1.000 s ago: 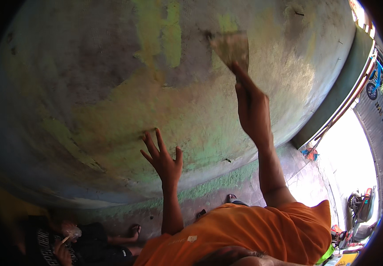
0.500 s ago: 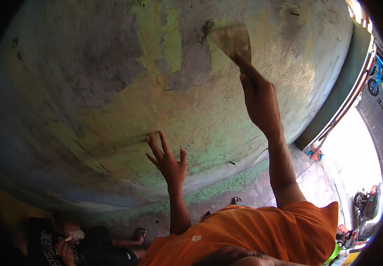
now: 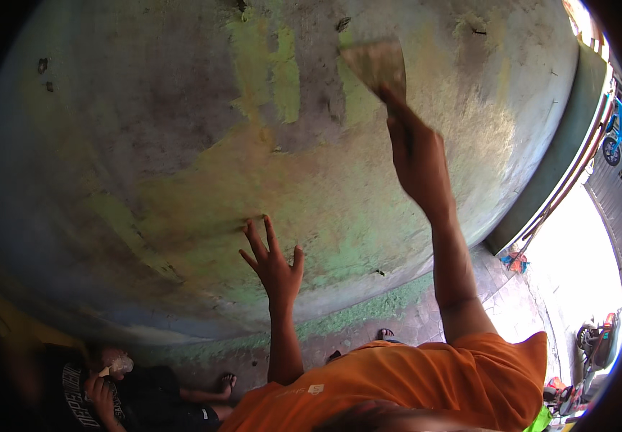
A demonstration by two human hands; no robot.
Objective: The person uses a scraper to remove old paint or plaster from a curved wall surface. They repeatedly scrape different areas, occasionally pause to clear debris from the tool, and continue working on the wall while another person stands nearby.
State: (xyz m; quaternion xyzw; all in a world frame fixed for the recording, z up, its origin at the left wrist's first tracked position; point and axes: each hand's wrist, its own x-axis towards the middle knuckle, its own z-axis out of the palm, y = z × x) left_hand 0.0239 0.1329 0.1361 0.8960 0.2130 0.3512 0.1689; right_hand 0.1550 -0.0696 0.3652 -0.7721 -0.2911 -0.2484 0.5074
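My right hand (image 3: 420, 162) is closed round the handle of a wide putty knife (image 3: 377, 63), its flat blade held up at the wall (image 3: 253, 165). Spread fingers of my left hand (image 3: 273, 263) rest with their tips at the wall, lower and to the left. Patches of green and yellowish paint alternate with bare grey plaster on that surface. Just above the blade's left corner is a dark chipped spot (image 3: 342, 24). Whether the blade's edge touches the wall I cannot tell.
Pale green flakes (image 3: 347, 315) lie along the wall's foot. At the lower left sits a person (image 3: 102, 396) in dark clothes holding a clear bag. A doorway edge (image 3: 552, 162) stands right, with a blue bicycle (image 3: 619, 128) and a motorcycle (image 3: 598, 342) beyond it.
The wall has shifted slightly right and down in view, while the putty knife has stayed near the same place in the picture. My left hand stays spread against the wall.
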